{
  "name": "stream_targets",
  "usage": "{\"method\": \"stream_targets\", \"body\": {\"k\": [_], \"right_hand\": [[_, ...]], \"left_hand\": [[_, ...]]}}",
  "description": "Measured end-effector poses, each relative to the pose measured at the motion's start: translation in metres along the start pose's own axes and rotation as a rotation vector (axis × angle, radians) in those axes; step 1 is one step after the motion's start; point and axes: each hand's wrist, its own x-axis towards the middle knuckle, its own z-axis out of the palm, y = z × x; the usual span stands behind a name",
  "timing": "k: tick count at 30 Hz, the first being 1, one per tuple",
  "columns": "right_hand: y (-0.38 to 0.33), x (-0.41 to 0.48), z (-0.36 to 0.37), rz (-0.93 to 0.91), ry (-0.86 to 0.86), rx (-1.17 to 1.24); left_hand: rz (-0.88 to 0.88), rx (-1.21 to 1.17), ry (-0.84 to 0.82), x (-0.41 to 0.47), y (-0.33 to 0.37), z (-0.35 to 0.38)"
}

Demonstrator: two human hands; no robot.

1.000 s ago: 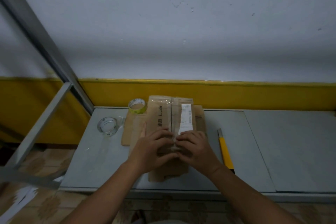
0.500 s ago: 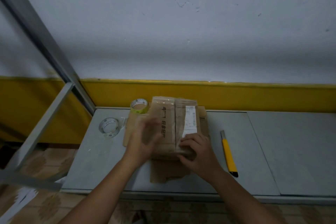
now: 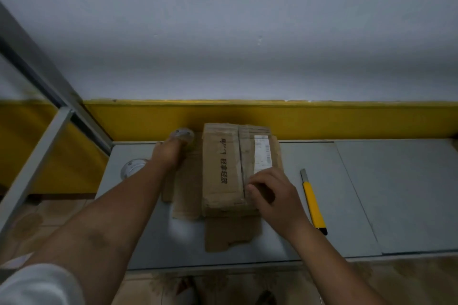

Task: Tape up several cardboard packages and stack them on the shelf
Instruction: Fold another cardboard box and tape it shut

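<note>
Cardboard package (image 3: 230, 168) is lying flat at the tabletop (image 3: 396, 193) centre, seam up, with its white label (image 3: 262, 153) toward 1 o'clock. Loose cardboard sheets (image 3: 230, 233) are showing beneath it at 6 and 9 o'clock. Right hand (image 3: 272, 193) is resting on the package's 5 o'clock corner, fingers bent and close together, tips pressing beside the seam. Left hand (image 3: 171, 153) is sitting at 10 o'clock against the tape roll (image 3: 183, 134). It is blurred, so I cannot tell whether it is gripping. Clear roll (image 3: 131, 168) is lying at 9 o'clock, partly hidden by the left forearm. Yellow knife (image 3: 313, 203) is lying at 3 o'clock, apart from the package. Shelf frame (image 3: 49, 96) is standing at far 9 o'clock.
</note>
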Motion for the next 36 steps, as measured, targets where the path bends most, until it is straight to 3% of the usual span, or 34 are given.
{"method": "stream_targets", "body": {"k": [4, 10, 16, 20, 25, 31, 36], "right_hand": [[-0.001, 0.012, 0.001, 0.054, -0.001, 0.023], [-0.007, 0.016, 0.001, 0.078, -0.025, 0.043], [-0.015, 0.035, -0.014, 0.195, 0.096, 0.149], [-0.039, 0.07, -0.043, 0.203, 0.004, 0.339], [-0.066, 0.084, -0.073, 0.025, -0.138, 0.228], [-0.076, 0.056, -0.068, -0.158, 0.218, -0.02], [-0.075, 0.041, -0.063, -0.153, 0.338, -0.028]], "left_hand": [[0.059, -0.063, 0.023, 0.002, -0.018, 0.0], [0.083, -0.331, 0.268, -0.039, -0.022, -0.051], [0.381, -0.462, 0.487, -0.124, 0.017, -0.111], [0.562, -0.42, 0.456, -0.167, 0.063, -0.125], [0.627, -0.389, 0.429, -0.181, 0.095, -0.121], [0.58, -0.464, 0.482, -0.189, 0.118, -0.116], [0.568, -0.479, 0.483, -0.19, 0.133, -0.118]]}}
